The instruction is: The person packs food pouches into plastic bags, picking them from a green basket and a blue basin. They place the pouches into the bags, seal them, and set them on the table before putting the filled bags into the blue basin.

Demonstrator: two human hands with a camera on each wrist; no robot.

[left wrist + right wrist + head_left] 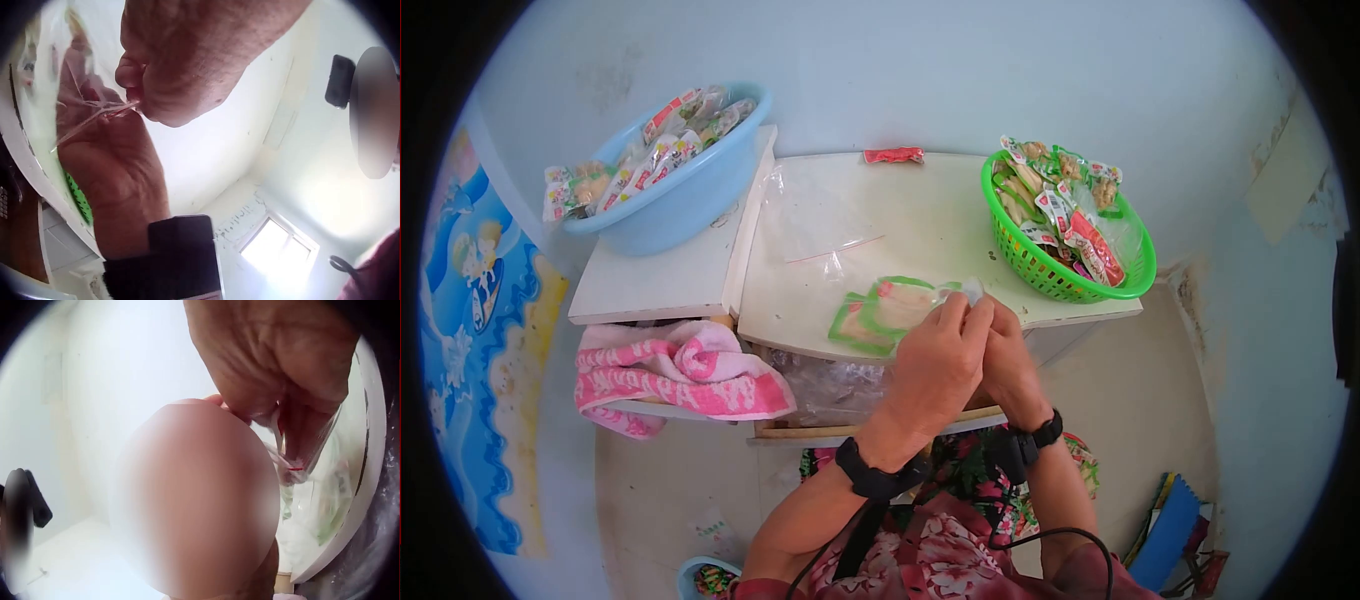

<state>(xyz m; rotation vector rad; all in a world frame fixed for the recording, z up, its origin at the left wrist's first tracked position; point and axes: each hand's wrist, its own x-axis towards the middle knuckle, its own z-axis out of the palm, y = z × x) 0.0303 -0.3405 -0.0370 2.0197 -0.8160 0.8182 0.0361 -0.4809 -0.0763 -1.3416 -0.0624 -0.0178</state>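
Observation:
My left hand and right hand meet at the front of the white table, fingers drawn together. Between them they pinch the gathered top of a clear plastic bag. In the left wrist view the bag's film is pulled into taut creases between the fingertips. A short red line shows on the film in the right wrist view. Two green-edged packets with pale contents, a nearer packet and a left packet, overlap just left of the hands, under shiny film.
A flat clear bag with a red line lies behind. A green basket of packets stands right, a blue basin of packets left. One red packet lies by the wall. A pink towel hangs beside an open drawer.

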